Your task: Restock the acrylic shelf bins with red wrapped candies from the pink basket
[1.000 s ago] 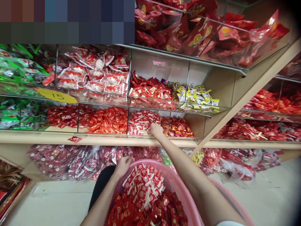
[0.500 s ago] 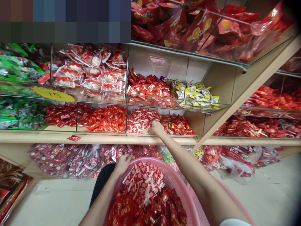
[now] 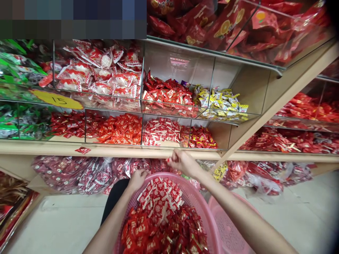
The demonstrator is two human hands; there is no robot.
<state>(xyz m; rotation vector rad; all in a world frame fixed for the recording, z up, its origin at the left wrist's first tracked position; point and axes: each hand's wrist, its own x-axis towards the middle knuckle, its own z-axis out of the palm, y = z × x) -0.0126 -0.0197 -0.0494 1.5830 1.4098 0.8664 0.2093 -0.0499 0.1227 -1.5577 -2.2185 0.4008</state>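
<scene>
Between my body and the shelf stands a pink basket (image 3: 212,218) of wrapped candies. Red-and-white candies (image 3: 160,195) lie heaped at its far side, and red candies (image 3: 140,229) and darker red ones (image 3: 190,222) lie nearer. My left hand (image 3: 137,179) is closed at the basket's far left rim, its fingers curled by the edge. Above the far rim, in front of the shelf edge, is my right hand (image 3: 181,163), pinched shut with a bit of red candy wrapper (image 3: 168,160) showing at the fingertips. Beyond it, more red-and-white candies (image 3: 161,130) fill a shelf compartment.
Clear dividers split the wooden shelf (image 3: 127,150) into candy compartments. A single red candy (image 3: 83,150) lies on its ledge. Bagged candies (image 3: 71,174) sit underneath. A second pink basket (image 3: 230,225) stands at the right. A yellow price tag (image 3: 57,100) hangs at the left.
My right hand has drawn back out of the red-and-white candy compartment, down toward the basket. The left hand stays at the rim, and the view has shifted slightly.
</scene>
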